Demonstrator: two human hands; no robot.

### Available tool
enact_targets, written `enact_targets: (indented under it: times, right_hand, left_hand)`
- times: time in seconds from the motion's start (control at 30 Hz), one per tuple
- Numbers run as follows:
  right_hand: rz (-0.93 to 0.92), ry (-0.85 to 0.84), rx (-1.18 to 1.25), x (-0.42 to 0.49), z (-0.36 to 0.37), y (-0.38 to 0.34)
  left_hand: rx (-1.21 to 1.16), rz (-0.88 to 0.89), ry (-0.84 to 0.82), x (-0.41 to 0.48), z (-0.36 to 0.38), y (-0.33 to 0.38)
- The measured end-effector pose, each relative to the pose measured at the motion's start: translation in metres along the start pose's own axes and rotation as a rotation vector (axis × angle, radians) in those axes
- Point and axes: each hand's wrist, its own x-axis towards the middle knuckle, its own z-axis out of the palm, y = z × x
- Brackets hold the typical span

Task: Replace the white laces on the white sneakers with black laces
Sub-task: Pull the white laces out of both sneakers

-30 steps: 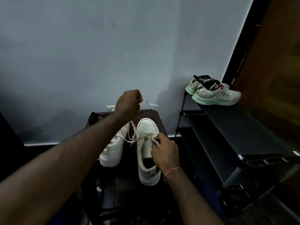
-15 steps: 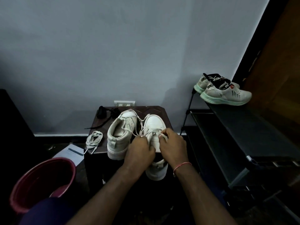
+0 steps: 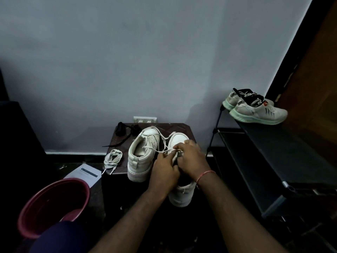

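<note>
Two white sneakers stand on a small dark wooden table [image 3: 179, 127]. The left sneaker [image 3: 141, 157] has no lace in its eyelets. Over the right sneaker [image 3: 179, 195] both my hands work at its white lace [image 3: 162, 142], which trails loosely across both toes. My left hand [image 3: 164, 173] pinches the lace at the eyelets. My right hand [image 3: 190, 158] grips the sneaker's upper and the lace beside it. A removed white lace [image 3: 112, 158] lies coiled at the table's left edge. Black laces [image 3: 125, 129] lie bundled at the back left corner.
A maroon bucket [image 3: 52, 203] stands on the floor at lower left, with a sheet of paper [image 3: 85, 173] behind it. A dark shoe rack [image 3: 273, 152] at right carries a pair of grey-green running shoes [image 3: 255, 110]. A wall socket [image 3: 145, 119] sits behind the table.
My left hand came down from pulling the lace high above the table and now meets my right hand at the right sneaker's eyelets. The view has shifted left, showing the bucket and coiled lace.
</note>
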Motion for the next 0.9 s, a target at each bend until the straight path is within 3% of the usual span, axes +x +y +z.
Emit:
enact_targets:
  times: [0.1,0.2,0.27,0.33,0.4,0.47,0.53,0.63,0.9]
  right_hand:
    - [0.000,0.065,0.096,0.009,-0.004,0.003]
    - [0.085,0.102,0.623,0.004,-0.019,0.002]
    - [0.056,0.027,0.920,-0.009,-0.036,-0.003]
    - [-0.083,-0.158,0.973,-0.022,-0.059,-0.009]
    - [-0.105,-0.253,0.907,-0.025,-0.070,-0.009]
    - [-0.021,-0.119,0.721,-0.012,-0.067,-0.004]
    - [-0.025,-0.015,0.377,0.007,-0.054,0.003]
    - [-0.124,-0.181,-0.087,0.020,-0.036,0.007]
    - [-0.309,-0.060,-0.442,0.019,-0.034,-0.011]
  left_hand:
    - [0.037,0.007,-0.006,0.002,0.001,-0.001]
    - [0.074,-0.011,-0.005,0.004,0.002,-0.001]
    - [0.077,-0.024,-0.005,0.005,0.002,-0.001]
    - [0.065,-0.024,-0.002,0.007,0.003,-0.001]
    - [0.046,-0.017,-0.005,0.008,0.003,-0.004]
    - [0.025,-0.009,-0.001,0.009,0.005,-0.006]
    - [0.010,-0.001,0.008,0.009,0.007,-0.008]
    - [0.014,-0.009,-0.011,0.009,0.006,-0.010]
    - [0.088,-0.056,-0.274,0.009,-0.010,-0.005]
